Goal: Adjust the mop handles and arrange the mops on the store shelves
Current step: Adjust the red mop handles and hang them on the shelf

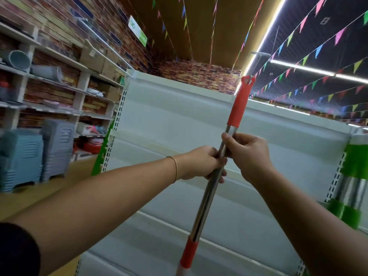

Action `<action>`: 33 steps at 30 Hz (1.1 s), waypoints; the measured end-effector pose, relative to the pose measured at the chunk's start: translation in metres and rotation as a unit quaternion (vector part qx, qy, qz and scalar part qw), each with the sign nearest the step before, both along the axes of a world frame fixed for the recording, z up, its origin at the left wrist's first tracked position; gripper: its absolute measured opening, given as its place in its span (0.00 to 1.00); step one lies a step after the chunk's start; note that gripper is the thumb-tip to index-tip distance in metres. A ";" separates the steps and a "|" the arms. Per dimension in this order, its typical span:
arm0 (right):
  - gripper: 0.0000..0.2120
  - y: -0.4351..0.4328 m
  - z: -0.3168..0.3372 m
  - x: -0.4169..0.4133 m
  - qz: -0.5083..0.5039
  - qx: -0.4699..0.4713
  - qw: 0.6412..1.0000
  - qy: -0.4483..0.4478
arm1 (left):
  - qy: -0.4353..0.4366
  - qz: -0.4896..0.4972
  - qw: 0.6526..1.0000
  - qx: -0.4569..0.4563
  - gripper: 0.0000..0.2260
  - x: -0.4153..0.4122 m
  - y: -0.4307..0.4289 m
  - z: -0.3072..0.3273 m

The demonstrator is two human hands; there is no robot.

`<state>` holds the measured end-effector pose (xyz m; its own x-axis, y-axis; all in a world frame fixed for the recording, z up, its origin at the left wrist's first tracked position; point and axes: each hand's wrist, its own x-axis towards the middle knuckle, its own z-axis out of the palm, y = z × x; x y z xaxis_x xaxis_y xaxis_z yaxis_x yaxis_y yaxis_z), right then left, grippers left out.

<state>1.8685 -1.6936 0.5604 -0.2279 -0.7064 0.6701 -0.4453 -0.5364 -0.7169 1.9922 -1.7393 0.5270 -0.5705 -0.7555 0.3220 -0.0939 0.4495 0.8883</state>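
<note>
From over the person's shoulder, this looks like the adjusting step. The mop handle [209, 194] stands tilted between both hands, its red end grip [239, 104] above them and a red collar [190, 253] well below; the mop head is out of view.

The left hand [201, 164] has its fingers wrapped fully round the chrome tube. The right hand [247, 154] sits just above it, nearly touching, with the thumb and curled fingers closed on the same tube. That looks like one hand bracing while the other twists.

I'd judge the next move calls for turning the two sections against each other to loosen or lock them, then setting the length. Only after that does the mop go to the white shelf unit [169, 116] just beyond the hands. Another green-banded handle [350, 188] stands off to the right of the right hand.
</note>
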 end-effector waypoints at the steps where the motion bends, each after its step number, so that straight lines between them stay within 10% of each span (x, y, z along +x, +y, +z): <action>1: 0.10 -0.004 -0.001 -0.003 -0.006 0.000 1.000 0.000 | 0.003 0.001 1.000 0.001 0.10 -0.003 -0.003 -0.002; 33: 0.08 -0.150 -0.010 -0.065 -0.040 0.090 0.995 -0.015 | 0.068 0.165 0.984 0.027 0.14 -0.090 -0.119 -0.025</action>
<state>1.8031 -1.8431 0.5500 -0.3059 -0.7934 0.5263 -0.4579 -0.3621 -0.8119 1.9023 -1.8578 0.5019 -0.2449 -0.9104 0.3333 -0.1050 0.3667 0.9244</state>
